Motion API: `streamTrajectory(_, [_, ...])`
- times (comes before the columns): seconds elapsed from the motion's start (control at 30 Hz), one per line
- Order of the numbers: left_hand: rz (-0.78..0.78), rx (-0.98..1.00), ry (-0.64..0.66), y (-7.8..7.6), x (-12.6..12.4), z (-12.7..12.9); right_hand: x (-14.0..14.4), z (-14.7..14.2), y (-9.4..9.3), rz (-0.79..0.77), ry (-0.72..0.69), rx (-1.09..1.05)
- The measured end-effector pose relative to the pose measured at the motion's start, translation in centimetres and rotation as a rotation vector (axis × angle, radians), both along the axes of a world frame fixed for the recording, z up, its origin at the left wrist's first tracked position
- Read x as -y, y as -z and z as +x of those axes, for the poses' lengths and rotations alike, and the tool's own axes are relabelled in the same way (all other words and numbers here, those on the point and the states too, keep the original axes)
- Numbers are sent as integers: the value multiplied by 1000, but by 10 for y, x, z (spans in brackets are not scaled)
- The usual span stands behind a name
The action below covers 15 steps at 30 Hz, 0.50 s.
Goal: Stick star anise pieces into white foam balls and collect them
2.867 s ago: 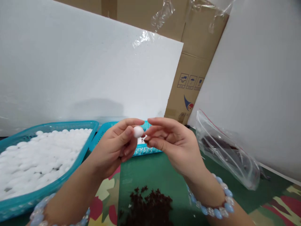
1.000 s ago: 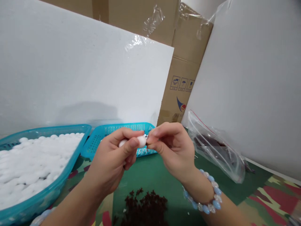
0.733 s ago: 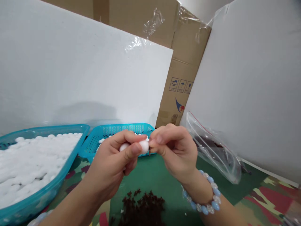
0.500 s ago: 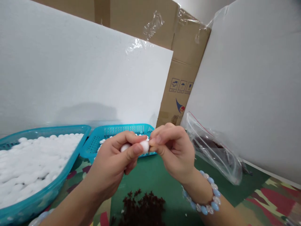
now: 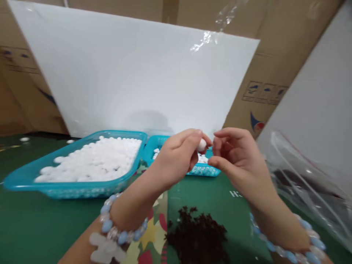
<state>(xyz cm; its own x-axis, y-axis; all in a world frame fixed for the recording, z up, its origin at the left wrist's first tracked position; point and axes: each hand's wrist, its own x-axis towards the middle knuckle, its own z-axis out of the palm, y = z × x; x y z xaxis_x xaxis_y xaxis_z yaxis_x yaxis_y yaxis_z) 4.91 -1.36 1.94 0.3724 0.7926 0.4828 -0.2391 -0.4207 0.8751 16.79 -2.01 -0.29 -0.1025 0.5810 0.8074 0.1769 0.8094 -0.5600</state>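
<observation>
A green table cover [image 5: 41, 227] with a patterned patch runs from the near edge to a white foam board [image 5: 143, 73] leaning on brown cartons [image 5: 277, 44] at the far side. Above it, the left hand [image 5: 176, 159] pinches a small white ball [image 5: 202, 145] at its fingertips, while the right hand [image 5: 238, 161] hangs just beside with fingers loosely curled, holding nothing I can see. To the left sits a large blue tray [image 5: 68, 189] of white balls, a smaller blue tray [image 5: 203, 170] lies behind the hands, dark brown bits [image 5: 199, 236] lie near, and a clear bag [image 5: 310, 183] rests right.
</observation>
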Motion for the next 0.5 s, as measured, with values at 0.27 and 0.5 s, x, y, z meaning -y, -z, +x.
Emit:
streamTrajectory(0.27, [-147, -255, -744, -16, -19, -86, -2, 5, 9, -551, -45, 1148])
streamTrajectory(0.5, [-356, -734, -1032, 7, -27, -158, 0, -7, 33, -593, -119, 1490])
